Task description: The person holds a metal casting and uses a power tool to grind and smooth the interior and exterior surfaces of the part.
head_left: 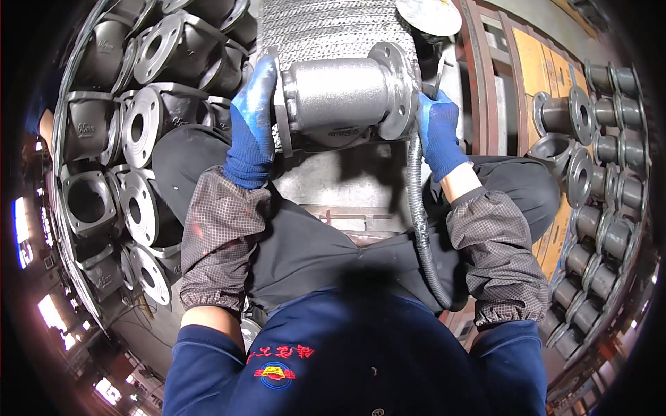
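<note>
A grey cast-metal valve body (340,93) with a flange at each end lies sideways between my hands, over my lap. My left hand (255,111), in a blue coated glove, grips the flange at its left end. On the other side, my right hand (438,125), gloved in the same blue, is closed at the edge of the right flange; its fingertips are partly hidden. A grey corrugated hose (418,215) runs down from beside the right hand towards my thigh. Behind the valve body is a metal surface with a rough woven pattern (333,31).
Similar flanged castings (149,125) are stacked at my left. Smaller flanged pieces (603,166) stand in rows at the right, beside yellow-brown boards (534,62). A reddish-brown metal frame (482,76) runs along the right. A pale round disc (430,15) sits at the far side.
</note>
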The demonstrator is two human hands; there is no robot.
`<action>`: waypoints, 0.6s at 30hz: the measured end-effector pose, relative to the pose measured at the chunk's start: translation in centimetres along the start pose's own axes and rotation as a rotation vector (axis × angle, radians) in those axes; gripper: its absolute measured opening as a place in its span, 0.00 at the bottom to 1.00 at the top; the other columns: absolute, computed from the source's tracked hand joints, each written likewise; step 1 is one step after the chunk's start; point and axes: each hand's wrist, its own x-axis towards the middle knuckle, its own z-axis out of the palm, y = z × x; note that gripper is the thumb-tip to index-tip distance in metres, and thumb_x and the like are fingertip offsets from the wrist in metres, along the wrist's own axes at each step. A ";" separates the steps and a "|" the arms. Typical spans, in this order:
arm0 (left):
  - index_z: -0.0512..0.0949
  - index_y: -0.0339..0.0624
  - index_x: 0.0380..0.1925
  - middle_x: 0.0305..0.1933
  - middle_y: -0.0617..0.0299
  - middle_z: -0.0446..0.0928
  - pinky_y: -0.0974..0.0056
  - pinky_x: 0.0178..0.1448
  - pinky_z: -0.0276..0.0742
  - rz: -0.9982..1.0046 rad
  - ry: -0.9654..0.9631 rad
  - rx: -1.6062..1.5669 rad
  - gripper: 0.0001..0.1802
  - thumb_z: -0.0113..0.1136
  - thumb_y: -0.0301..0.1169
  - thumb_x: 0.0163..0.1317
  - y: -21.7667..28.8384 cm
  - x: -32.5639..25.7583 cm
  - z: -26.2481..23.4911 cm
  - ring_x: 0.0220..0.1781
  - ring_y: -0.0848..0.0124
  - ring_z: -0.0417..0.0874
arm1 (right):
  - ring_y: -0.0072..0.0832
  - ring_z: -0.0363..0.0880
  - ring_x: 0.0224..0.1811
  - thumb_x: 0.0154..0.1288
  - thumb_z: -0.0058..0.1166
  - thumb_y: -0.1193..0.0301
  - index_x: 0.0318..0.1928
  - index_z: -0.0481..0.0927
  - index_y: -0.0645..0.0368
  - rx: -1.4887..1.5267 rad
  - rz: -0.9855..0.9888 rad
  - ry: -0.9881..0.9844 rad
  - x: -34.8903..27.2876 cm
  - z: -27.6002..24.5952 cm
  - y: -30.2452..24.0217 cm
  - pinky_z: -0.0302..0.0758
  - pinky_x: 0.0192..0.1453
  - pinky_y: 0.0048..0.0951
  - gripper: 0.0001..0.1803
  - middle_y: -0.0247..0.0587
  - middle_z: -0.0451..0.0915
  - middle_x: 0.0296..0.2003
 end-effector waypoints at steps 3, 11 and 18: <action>0.66 0.33 0.58 0.48 0.51 0.77 0.69 0.52 0.74 0.424 0.061 0.256 0.24 0.56 0.28 0.63 -0.2 1.5 0.9 0.48 0.68 0.80 | 0.28 0.76 0.22 0.60 0.54 0.69 0.39 0.79 0.67 0.164 0.147 -0.003 0.1 -1.4 0.7 0.72 0.27 0.30 0.13 0.44 0.77 0.21; 0.56 0.37 0.67 0.65 0.47 0.65 0.64 0.65 0.65 -0.070 -0.135 0.055 0.43 0.63 0.39 0.55 5.9 3.6 5.8 0.63 0.64 0.69 | 0.33 0.77 0.22 0.58 0.54 0.72 0.31 0.78 0.66 -0.071 0.113 0.009 1.4 -4.3 5.0 0.72 0.24 0.30 0.08 0.43 0.77 0.21; 0.60 0.29 0.63 0.65 0.40 0.64 0.65 0.67 0.61 -0.003 -0.043 0.001 0.41 0.61 0.41 0.53 4.1 3.6 5.3 0.66 0.57 0.67 | 0.21 0.74 0.18 0.63 0.53 0.73 0.51 0.73 0.68 0.275 0.108 0.080 -0.7 -5.1 -4.9 0.74 0.23 0.19 0.17 0.40 0.79 0.29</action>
